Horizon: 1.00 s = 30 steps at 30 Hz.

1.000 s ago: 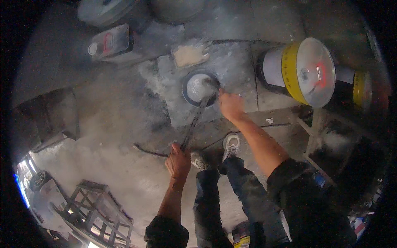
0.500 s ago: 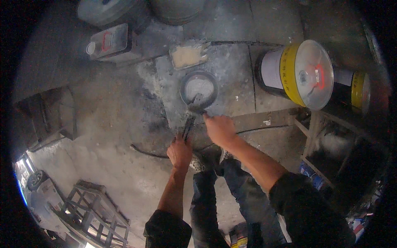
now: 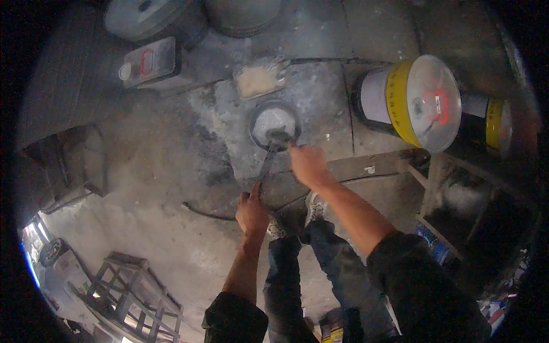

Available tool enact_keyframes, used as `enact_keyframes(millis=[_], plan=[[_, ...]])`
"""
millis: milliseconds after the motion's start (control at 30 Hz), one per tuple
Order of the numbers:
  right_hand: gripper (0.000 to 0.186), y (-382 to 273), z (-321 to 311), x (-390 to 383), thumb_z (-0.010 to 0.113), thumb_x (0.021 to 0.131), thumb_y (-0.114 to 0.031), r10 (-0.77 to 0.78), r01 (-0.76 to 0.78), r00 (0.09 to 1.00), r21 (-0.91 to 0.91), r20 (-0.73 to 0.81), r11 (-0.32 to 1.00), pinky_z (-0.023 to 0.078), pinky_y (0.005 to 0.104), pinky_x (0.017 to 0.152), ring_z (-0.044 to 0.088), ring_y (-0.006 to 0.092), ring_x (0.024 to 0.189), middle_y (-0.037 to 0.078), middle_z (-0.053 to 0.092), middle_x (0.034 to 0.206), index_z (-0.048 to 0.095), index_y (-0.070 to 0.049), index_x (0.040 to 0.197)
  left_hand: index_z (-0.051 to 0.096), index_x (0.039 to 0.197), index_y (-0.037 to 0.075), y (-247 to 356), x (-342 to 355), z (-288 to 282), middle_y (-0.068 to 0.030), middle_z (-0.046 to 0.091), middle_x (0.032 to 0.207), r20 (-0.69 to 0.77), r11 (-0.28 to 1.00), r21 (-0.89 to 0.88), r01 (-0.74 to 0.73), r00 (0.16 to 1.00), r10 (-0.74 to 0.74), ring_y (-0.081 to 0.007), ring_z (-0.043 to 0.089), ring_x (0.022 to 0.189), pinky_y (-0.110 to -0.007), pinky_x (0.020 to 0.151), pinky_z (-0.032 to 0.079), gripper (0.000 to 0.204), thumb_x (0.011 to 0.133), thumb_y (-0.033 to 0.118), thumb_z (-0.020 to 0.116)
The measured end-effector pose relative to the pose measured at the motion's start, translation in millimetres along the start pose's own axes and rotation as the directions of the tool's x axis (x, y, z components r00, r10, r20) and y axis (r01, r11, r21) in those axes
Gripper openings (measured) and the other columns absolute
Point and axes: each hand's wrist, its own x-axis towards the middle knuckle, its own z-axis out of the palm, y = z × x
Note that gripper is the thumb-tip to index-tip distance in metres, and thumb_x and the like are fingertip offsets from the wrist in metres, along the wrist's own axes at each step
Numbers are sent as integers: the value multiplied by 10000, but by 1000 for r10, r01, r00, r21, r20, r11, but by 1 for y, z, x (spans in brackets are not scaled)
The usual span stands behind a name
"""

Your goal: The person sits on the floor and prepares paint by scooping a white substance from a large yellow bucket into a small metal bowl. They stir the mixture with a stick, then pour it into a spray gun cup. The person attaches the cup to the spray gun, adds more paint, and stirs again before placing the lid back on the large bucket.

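Note:
A round dark-rimmed bowl with a pale grey-white mass in it stands on the floor in front of me. My left hand is closed round the near end of a long dark tool, whose far end meets the bowl's near edge. At that same edge, my right hand grips what looks like a dark flat scraper, partly over the pale mass. Blur and shadow hide exactly where the two tools touch.
Beyond the bowl lies a clear bag of tan material. A jerrycan stands far left, near big drums. At right are a yellow-banded bucket and a wooden frame. A hose crosses before my shoes; a metal stand is lower left.
Both hands have shifted slightly right, the right one also a little farther away. The tool ends have moved from the bowl's near rim farther over its inside.

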Motion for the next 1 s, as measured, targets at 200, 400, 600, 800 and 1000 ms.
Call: enact_keyframes(millis=[200,400,600,800,1000], plan=[[353,-39,-13,-25,543,855,-100,-25,31,993,-58,113,998,508,460,549,671,326,657,138,661,702,633,-97,1196,549,1298,184,2,-3,-7,-131,563,1050,-81,999,-10,-46,996,45,-360,576,1011,-479,778,503,452,856,106,611],[495,3,7,12,546,864,-115,152,-147,977,-42,153,988,518,481,659,672,340,749,137,676,820,510,-119,1357,530,1332,168,-14,-39,-17,-125,559,1055,-172,987,32,-159,972,162,-344,567,1008,-479,795,494,505,842,97,633],[568,2,-5,-24,590,891,-159,208,-215,976,130,66,968,516,474,750,658,370,803,143,671,840,409,-101,1426,540,1309,121,-51,-107,-51,-147,576,1086,-247,974,-93,-205,953,177,-317,575,931,-446,738,494,427,889,117,616],[415,-13,-80,-146,621,904,-281,156,-264,957,508,245,820,540,431,780,675,312,896,150,700,958,585,-54,1250,605,1073,51,-60,-165,-85,-61,580,793,174,465,-866,186,982,-69,-141,561,652,-304,561,458,211,982,236,562],[181,25,-142,-336,634,823,-182,433,-378,891,746,133,548,482,396,669,580,207,692,114,657,799,650,-45,940,607,976,127,27,-226,-110,32,544,829,259,176,-950,256,966,-8,-89,502,663,-238,503,396,154,909,255,661]])
